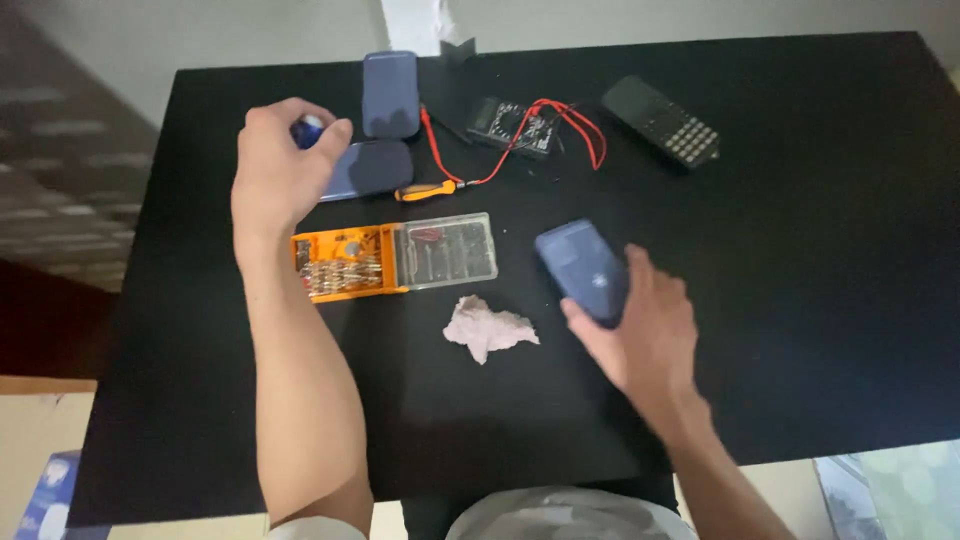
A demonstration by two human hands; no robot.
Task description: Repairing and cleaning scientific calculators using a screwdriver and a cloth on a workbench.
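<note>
On the black table (800,250), the right hand (645,330) is wrapping its fingers around a blue case (582,268). The left hand (280,165) is pinching a small blue thing (308,130), just beside another blue case (372,168) and above the orange bit box (345,262).

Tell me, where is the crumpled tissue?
The crumpled tissue lies on the black table near the middle, just below the clear end of the orange bit case and left of the right hand.

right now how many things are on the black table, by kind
blue phone-shaped cases: 3 (one at the back, one by the left hand, one at the right hand)
screwdriver bit box: 1
orange-handled screwdriver: 1
multimeter with red leads: 1
calculator: 1
crumpled tissue: 1
small blue item in the left hand: 1
total: 9
</note>
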